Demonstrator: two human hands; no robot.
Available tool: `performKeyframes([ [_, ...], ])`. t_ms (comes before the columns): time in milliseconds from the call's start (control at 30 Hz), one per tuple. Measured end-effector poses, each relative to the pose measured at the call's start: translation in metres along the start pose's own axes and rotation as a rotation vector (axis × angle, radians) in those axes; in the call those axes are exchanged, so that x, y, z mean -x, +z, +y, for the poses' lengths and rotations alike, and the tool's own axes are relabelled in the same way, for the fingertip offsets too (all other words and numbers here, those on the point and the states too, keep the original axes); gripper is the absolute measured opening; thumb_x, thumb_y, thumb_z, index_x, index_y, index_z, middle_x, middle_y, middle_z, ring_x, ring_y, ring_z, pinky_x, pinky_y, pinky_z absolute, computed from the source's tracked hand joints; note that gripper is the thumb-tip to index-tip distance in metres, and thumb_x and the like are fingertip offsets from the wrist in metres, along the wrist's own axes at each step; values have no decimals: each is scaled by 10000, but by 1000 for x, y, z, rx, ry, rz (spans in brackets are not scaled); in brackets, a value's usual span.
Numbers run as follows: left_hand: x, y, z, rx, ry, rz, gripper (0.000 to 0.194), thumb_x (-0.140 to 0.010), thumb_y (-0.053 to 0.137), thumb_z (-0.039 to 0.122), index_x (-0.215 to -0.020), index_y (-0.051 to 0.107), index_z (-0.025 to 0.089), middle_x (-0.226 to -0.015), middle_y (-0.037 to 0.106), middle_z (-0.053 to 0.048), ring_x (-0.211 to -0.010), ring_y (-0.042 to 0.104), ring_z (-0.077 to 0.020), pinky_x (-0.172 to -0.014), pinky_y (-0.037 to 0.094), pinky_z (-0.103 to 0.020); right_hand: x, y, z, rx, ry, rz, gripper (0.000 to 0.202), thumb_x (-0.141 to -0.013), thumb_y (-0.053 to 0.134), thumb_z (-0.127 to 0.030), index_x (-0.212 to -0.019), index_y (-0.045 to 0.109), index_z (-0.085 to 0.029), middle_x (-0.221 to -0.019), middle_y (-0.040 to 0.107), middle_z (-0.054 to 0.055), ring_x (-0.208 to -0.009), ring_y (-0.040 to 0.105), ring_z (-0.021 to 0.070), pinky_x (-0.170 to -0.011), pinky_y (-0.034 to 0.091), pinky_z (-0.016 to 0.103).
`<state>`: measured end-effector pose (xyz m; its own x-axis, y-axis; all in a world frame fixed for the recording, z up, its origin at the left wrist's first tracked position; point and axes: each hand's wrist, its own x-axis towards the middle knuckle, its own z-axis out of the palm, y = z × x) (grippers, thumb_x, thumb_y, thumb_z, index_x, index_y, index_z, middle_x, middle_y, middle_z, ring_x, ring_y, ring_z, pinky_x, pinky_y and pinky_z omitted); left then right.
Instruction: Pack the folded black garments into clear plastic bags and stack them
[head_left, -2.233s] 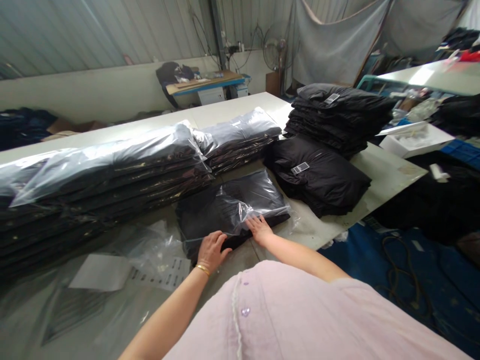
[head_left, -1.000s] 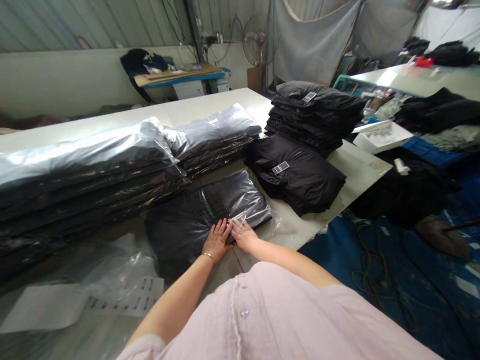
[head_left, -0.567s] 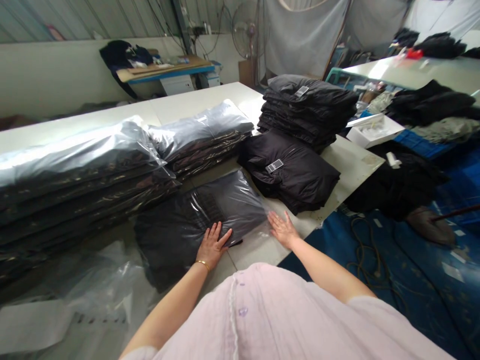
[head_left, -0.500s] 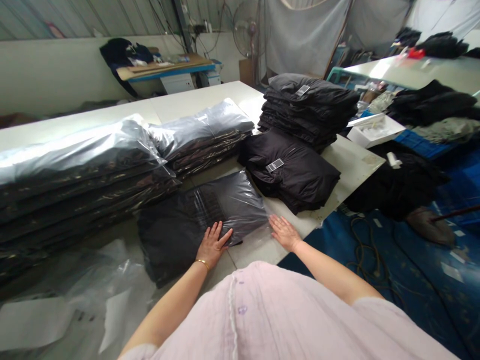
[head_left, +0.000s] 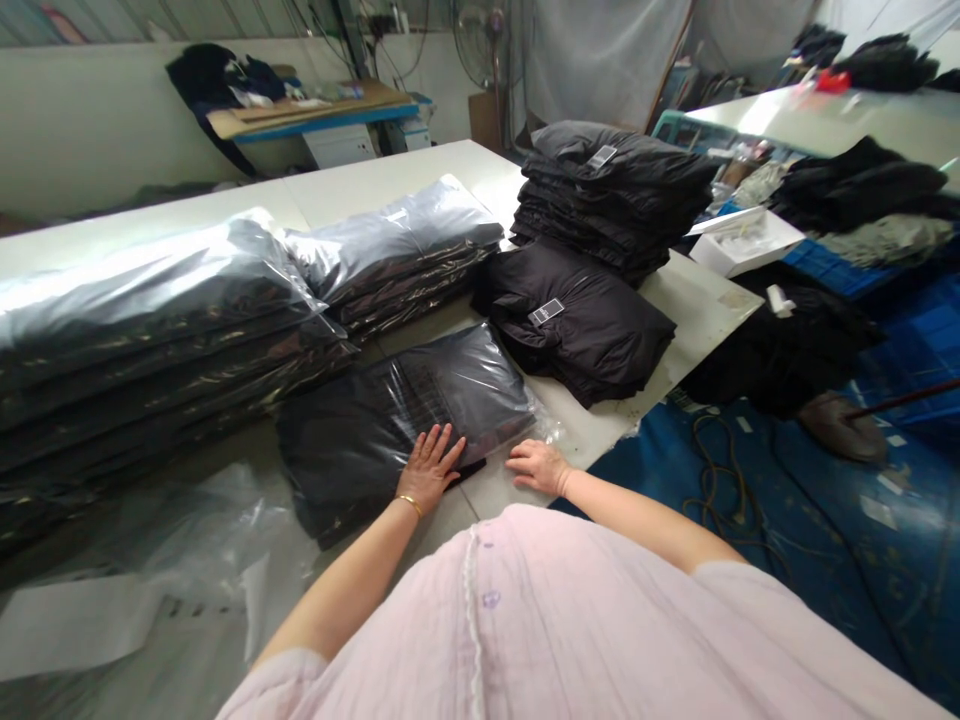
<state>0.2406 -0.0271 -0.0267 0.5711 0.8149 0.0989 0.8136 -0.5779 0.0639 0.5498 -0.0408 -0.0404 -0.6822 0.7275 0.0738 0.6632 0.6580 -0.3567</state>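
A folded black garment in a clear plastic bag (head_left: 375,410) lies on the white table before me. My left hand (head_left: 431,462) rests flat on its near edge, fingers spread, with a gold bangle at the wrist. My right hand (head_left: 538,467) is beside the bag's near right corner, low over the table, its fingers slightly bent and apart and nothing visible in them. At that corner the loose clear plastic is crumpled up. Just beyond the bag is a folded black jacket (head_left: 592,340) with a tag, in front of a stack of black jackets (head_left: 615,190).
Bagged garments stand in two piles, a long one (head_left: 150,310) at left and a shorter one (head_left: 405,250) behind. Empty plastic bags (head_left: 225,530) and white paper (head_left: 75,625) lie near left. At right are a white box (head_left: 750,245), blue crates (head_left: 855,270) and cables on the blue floor.
My right hand has moved left and toward me, off the bag's right edge, and its fingers have bent. The flat plastic there has bunched up. My left hand stays on the bag.
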Motion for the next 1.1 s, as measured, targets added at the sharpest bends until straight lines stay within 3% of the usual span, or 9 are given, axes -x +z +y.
performKeyframes([
  [200, 0, 3, 17, 20, 68, -14, 644, -884, 381, 65, -1493, 343, 267, -1388, 533, -59, -1297, 440, -213, -1116, 323, -370, -14, 9, 3, 132, -71, 0, 202, -928, 539, -289, -917, 719, -197, -971, 665, 77, -893, 543, 202, -779, 398, 327],
  [333, -3, 1, 24, 50, 66, -23, 651, -852, 380, 30, -1465, 399, 251, -1316, 561, -83, -1218, 467, -226, -1062, 368, -376, -22, 7, -1, 209, -112, -20, 229, -941, 455, -179, -874, 673, -166, -900, 636, 89, -850, 524, 192, -758, 376, 320],
  [467, -5, -1, 26, 75, 17, -66, 595, -864, 384, 41, -1415, 470, 248, -1141, 606, -97, -1087, 507, -225, -991, 398, -375, -24, 4, -6, 239, -76, 37, 220, -952, 438, -216, -947, 649, -151, -956, 628, 98, -889, 520, 204, -815, 376, 337],
  [567, -7, -4, 30, 111, -50, -117, 489, -912, 406, 138, -1378, 512, 243, -1018, 612, -100, -996, 515, -230, -921, 413, -379, -23, 1, -8, 287, -108, 77, 227, -961, 425, -220, -988, 644, -166, -1017, 633, 90, -939, 519, 214, -866, 367, 356],
  [633, -8, -9, 35, 133, -73, -129, 444, -938, 441, 299, -1368, 522, 221, -1018, 609, -110, -994, 507, -247, -906, 406, -389, -21, -2, -8, 305, -159, 91, 241, -970, 403, -202, -1022, 638, -183, -1062, 632, 84, -979, 515, 214, -882, 359, 360],
  [767, -4, -16, 49, 145, -73, -92, 768, -812, 580, 590, -1425, 447, 148, -1100, 590, -141, -1058, 481, -293, -964, 363, -421, -25, -6, -3, 269, -225, 110, 239, -975, 402, -190, -1058, 626, -193, -1171, 607, 89, -1094, 487, 216, -928, 340, 363],
  [833, 0, -14, 54, 143, -98, -75, 751, -813, 606, 541, -1436, 434, 158, -1100, 592, -135, -1071, 481, -291, -980, 354, -420, -31, -6, -1, 233, -184, 98, 233, -979, 404, -207, -1033, 628, -176, -1151, 614, 94, -1063, 503, 212, -910, 349, 353],
  [967, 3, -6, 55, 142, -142, -51, 431, -934, 455, 258, -1355, 546, 228, -1060, 634, -108, -1052, 514, -255, -960, 377, -394, -41, -9, 3, 187, -75, 38, 274, -995, 390, -282, -1000, 631, -152, -977, 646, 84, -909, 538, 203, -844, 366, 338],
  [1100, 1, -4, 48, 179, -135, -68, 414, -925, 446, 175, -1306, 597, 236, -1054, 677, -93, -1009, 548, -233, -912, 417, -360, -32, -20, 18, 171, -93, -20, 453, -893, 567, -500, -1181, 604, -152, -1045, 641, 116, -974, 534, 240, -869, 362, 365],
])
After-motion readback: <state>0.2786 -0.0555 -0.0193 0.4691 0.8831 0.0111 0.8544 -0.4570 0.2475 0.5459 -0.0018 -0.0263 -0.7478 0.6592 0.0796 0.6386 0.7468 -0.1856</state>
